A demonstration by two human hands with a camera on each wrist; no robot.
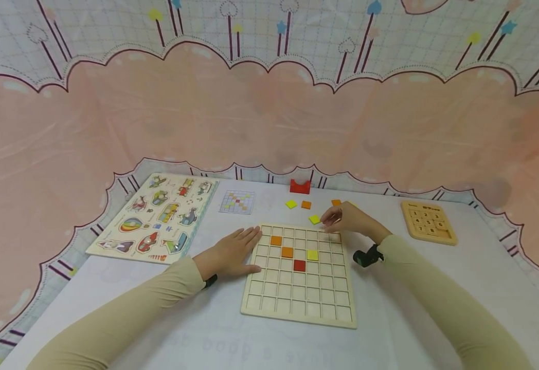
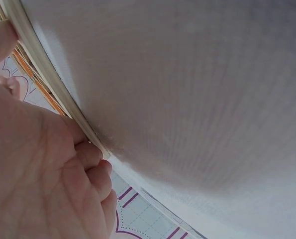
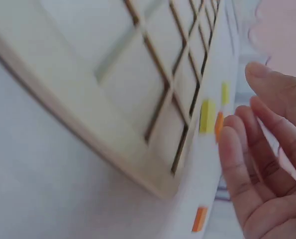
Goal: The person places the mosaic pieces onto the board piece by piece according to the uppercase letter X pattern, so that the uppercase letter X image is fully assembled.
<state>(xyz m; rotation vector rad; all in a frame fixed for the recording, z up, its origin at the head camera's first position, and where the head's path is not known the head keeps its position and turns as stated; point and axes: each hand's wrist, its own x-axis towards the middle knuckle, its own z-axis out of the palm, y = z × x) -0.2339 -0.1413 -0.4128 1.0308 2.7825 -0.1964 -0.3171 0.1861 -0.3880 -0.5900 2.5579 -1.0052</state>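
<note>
A wooden grid board [image 1: 313, 293] lies on the table between the hands. In its cells sit two orange tiles [image 1: 276, 240], a red tile [image 1: 299, 265] and a yellow tile [image 1: 312, 255]. My left hand [image 1: 232, 252] rests along the board's left edge, fingers extended and touching the rim; the left wrist view shows the palm [image 2: 33, 174] beside that edge. Over the board's far right corner hovers my right hand [image 1: 350, 220], its fingers loosely bent. Nothing shows between its thumb and fingers in the right wrist view. Closest to its fingertips is a loose yellow tile [image 1: 314, 219].
Beyond the board lie more loose tiles, among them an orange tile [image 1: 306, 204] and a yellow tile [image 1: 290, 204], before a red notched block [image 1: 300, 186]. A pattern card [image 1: 237, 202] and a picture puzzle board [image 1: 158, 221] lie left, a wooden number puzzle [image 1: 429, 222] right.
</note>
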